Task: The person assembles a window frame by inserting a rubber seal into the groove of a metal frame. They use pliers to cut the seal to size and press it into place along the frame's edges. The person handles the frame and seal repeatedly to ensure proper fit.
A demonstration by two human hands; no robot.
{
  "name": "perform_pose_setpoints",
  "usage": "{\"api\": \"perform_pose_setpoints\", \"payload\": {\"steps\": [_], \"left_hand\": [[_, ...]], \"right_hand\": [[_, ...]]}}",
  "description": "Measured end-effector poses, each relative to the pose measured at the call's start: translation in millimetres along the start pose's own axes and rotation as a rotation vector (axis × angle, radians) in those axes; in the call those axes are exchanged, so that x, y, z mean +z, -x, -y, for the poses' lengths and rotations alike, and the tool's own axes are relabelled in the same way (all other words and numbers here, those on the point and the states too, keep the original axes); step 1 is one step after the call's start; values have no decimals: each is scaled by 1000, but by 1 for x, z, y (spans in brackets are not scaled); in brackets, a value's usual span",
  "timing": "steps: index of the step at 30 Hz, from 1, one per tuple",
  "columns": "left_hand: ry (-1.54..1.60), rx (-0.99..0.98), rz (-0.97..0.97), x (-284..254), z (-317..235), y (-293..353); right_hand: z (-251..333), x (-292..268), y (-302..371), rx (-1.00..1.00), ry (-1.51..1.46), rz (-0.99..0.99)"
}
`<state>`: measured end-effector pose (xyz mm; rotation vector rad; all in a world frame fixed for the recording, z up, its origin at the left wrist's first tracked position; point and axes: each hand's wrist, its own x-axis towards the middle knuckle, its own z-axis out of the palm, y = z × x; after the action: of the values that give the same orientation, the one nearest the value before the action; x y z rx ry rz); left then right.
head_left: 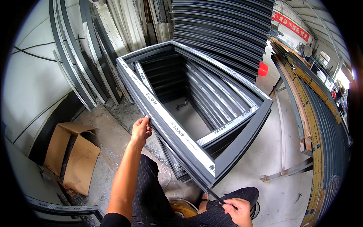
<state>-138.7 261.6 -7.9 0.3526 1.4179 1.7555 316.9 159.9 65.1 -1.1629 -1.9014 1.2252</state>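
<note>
A stack of dark grey window frames (242,149), faced with white printed film, stands in front of me. My left hand (141,130) is at the left outer side of the top frame, its fingers curled and the thumb pressed to the index finger. What lies between them is hidden. Low on the right, my right hand (237,212) pinches a thin black strip, seemingly a rubber seal (212,194). That strip runs from the hand up to the frame's near corner and along its left side.
A brown cardboard box (81,162) lies open at left. Long profiles (70,53) lean on the wall. Behind rises a tall stack of dark frames (223,34). At right a rack (291,172) carries more profiles. A yellowish round object (183,208) sits between my legs.
</note>
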Motion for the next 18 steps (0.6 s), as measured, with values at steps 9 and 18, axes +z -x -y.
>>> {"api": "perform_pose_setpoints", "payload": {"steps": [9, 18], "left_hand": [[-66, -62, 32, 28, 15, 60], [-102, -105, 122, 44, 34, 115]], "right_hand": [[-27, 3, -4, -60, -168, 51], [-35, 1, -4, -148, -206, 52]]}}
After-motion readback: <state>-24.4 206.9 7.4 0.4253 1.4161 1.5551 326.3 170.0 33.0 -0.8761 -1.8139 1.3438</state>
